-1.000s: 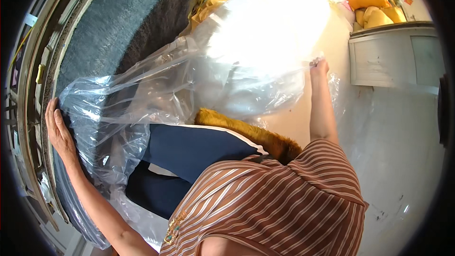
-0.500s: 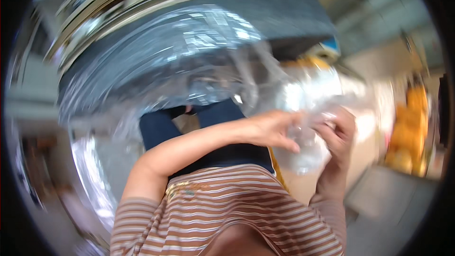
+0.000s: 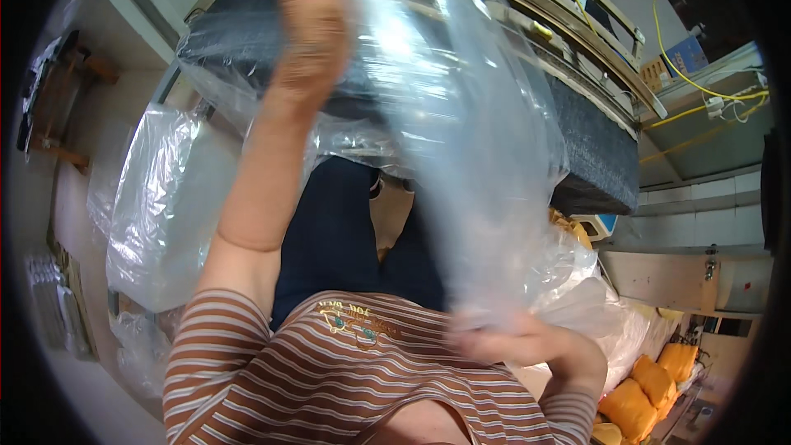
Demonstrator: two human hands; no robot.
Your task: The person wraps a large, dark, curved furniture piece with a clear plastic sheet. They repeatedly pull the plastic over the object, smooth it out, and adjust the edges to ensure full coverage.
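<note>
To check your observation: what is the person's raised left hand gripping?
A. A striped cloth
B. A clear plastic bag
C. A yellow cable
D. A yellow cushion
B: the left hand is closed on the top of the clear plastic bag, which hangs down to the right hand.

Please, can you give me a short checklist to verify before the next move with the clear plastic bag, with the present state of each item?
1. Left hand grips the top of the clear plastic bag: ok, it is raised high and closed on the film.
2. Right hand holds the lower end of the bag: ok, though blurred.
3. Bag is stretched between both hands: ok, it hangs between them.
4. Bag mouth is open: cannot tell, the film is blurred.
5. Bag is free of the dark grey upholstered piece behind: cannot tell.
6. Bag is without tears: cannot tell.
</note>
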